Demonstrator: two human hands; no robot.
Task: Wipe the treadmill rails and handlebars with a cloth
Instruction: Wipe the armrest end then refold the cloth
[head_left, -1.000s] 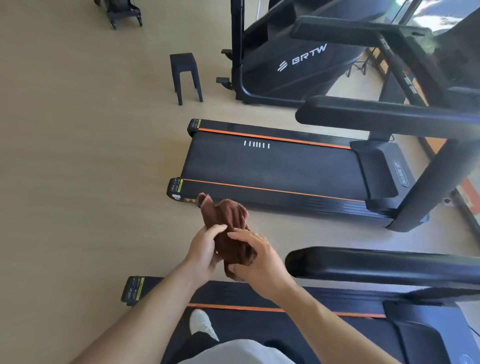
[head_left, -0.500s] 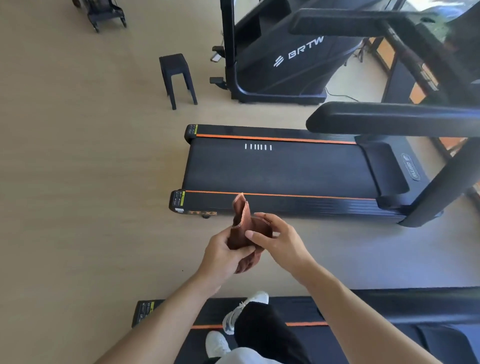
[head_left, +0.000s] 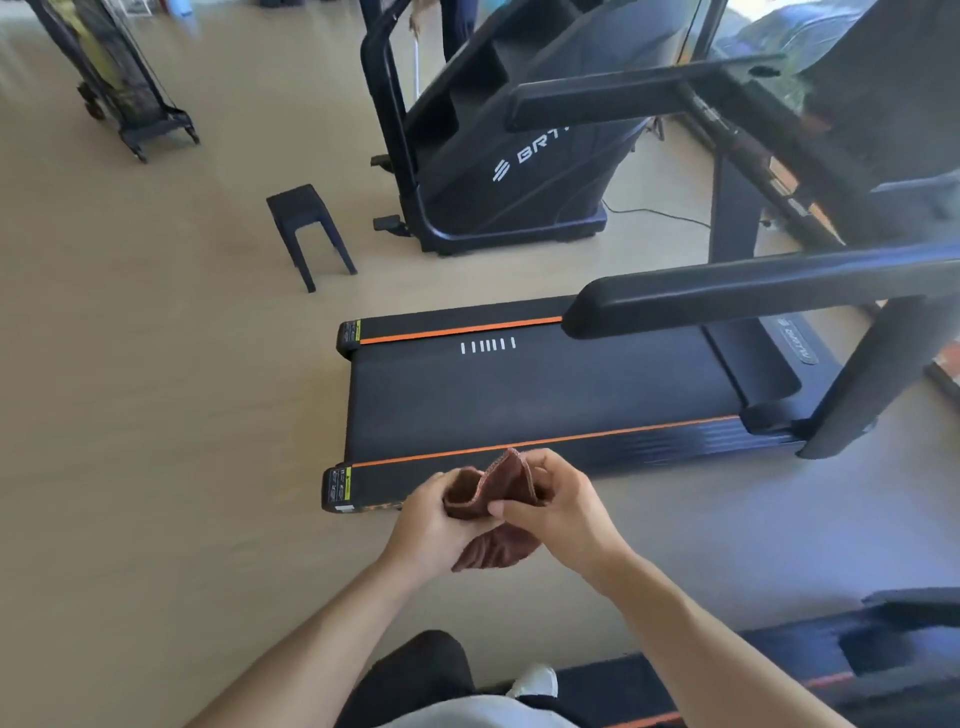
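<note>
- The left hand (head_left: 434, 519) and the right hand (head_left: 558, 506) both grip a folded reddish-brown terry cloth (head_left: 491, 512), fingers curled round it, thumbs pinching the folds.
- The cloth sits in mid-air between the hands, in front of the near rear corner of the black treadmill with orange side stripes (head_left: 545, 395); it touches no part of the machine.
- Judged progress: wiping on this treadmill has not begun. The cloth appears to be under preparation, folded into a pad.
- Remaining work, as judged: the near orange-striped side rail (head_left: 649, 441), the far side rail (head_left: 457, 327) and the black padded handlebar (head_left: 753, 291).
- Open room: bare tan floor lies between the person and the near rail, giving free approach.
- Edges to note: the handlebar overhangs the deck, and its slanted upright (head_left: 857, 389) stands at the right end of the near rail.
- A small dark plastic stool (head_left: 306, 218) and a black stair-climbing machine (head_left: 519, 156) stand beyond the far rail, well apart from the hands.
</note>
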